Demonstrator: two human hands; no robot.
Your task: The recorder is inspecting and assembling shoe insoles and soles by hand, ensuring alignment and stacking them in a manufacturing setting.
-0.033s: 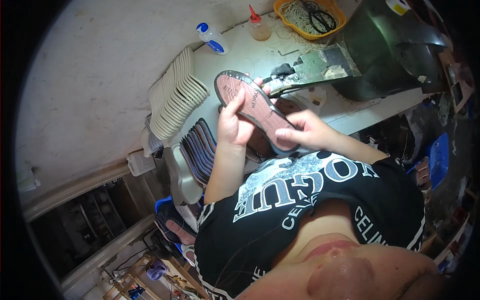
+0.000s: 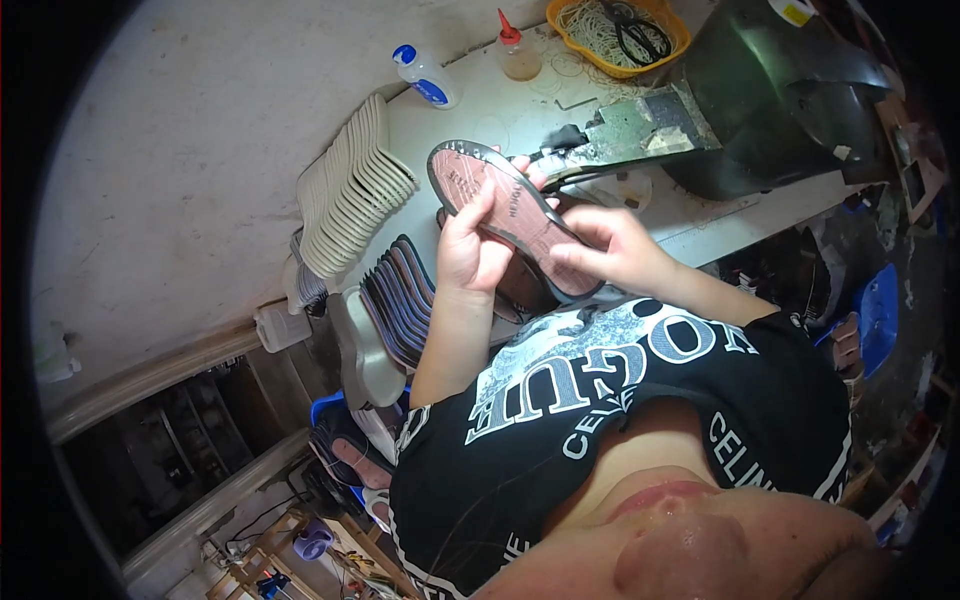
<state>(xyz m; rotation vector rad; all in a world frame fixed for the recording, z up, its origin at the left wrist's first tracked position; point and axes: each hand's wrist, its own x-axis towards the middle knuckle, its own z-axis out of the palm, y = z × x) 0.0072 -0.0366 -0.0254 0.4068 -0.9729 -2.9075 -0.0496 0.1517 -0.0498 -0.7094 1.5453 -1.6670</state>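
Note:
A shoe sole [image 2: 520, 213], pinkish brown with a black rim, is held slanted in front of my chest, its flat patterned face toward me. My left hand [image 2: 476, 240] is closed round its wider end, thumb across the face and fingertips showing past the far edge. Nearer the narrow end, my right hand [image 2: 610, 245] grips the side of the sole, thumb on the face; its other fingers are partly hidden. Just beyond the sole is the narrow arm of a green sewing machine [image 2: 650, 130].
A white table [image 2: 480, 90] holds stacked cream soles [image 2: 350, 195], a row of dark soles [image 2: 397, 305], a blue-capped white bottle [image 2: 426, 78], a red-tipped glue bottle [image 2: 518, 55] and a yellow basket [image 2: 630, 72] with thread and scissors. Blue bins [image 2: 878, 320] stand below.
My right hand has shifted slightly up along the sole's edge, toward the sole's middle. The sole and my left hand look nearly unmoved.

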